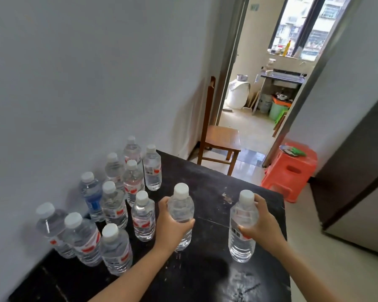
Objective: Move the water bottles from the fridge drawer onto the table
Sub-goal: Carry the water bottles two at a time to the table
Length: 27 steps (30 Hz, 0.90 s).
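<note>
Two clear water bottles with white caps stand upright on the black table. My left hand grips the middle bottle round its body. My right hand grips the right bottle near the table's right edge. Several more water bottles with red and white labels stand in a cluster along the wall on the table's left side; one has a blue label. The fridge drawer is out of sight.
A grey fridge stands to the right of the table. A wooden chair and an orange plastic stool sit beyond the table. An open doorway leads to another room. The white wall borders the table on the left.
</note>
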Motion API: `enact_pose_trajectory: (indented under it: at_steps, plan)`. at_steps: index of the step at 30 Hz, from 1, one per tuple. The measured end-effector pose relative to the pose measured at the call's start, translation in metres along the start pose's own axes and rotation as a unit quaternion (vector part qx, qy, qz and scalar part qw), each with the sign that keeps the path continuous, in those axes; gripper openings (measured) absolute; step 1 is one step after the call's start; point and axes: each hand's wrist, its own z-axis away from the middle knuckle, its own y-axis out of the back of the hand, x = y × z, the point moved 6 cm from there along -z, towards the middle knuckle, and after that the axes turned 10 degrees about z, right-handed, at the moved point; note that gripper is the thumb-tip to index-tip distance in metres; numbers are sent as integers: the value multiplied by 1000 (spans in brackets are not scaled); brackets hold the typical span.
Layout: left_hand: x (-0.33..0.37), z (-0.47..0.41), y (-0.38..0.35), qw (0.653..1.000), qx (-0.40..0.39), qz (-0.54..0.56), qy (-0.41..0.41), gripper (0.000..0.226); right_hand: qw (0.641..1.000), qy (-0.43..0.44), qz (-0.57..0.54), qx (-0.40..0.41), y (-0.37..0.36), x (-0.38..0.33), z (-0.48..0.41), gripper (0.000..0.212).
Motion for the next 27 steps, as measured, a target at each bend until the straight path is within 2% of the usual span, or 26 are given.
enact_pose_trajectory:
  at_steps: [5,13,17,21,27]
  plan:
    - [-20,-33,-16,998,44,-3,43,72,999,12,-22,-24,-33,8,-51,86]
    - [-58,-86,-24,978,197,27,62,75,995,16,-83,-53,-84,-15,-137,85]
    - [-76,-103,-17,959,277,35,54,67,992,50,-89,-73,-116,-38,-181,86]
    - [-94,-110,-8,949,311,7,59,61,984,94,-116,-101,-139,-67,-209,87]
    - [-105,-117,6,924,377,38,54,69,969,140,-138,-153,-164,-101,-230,83]
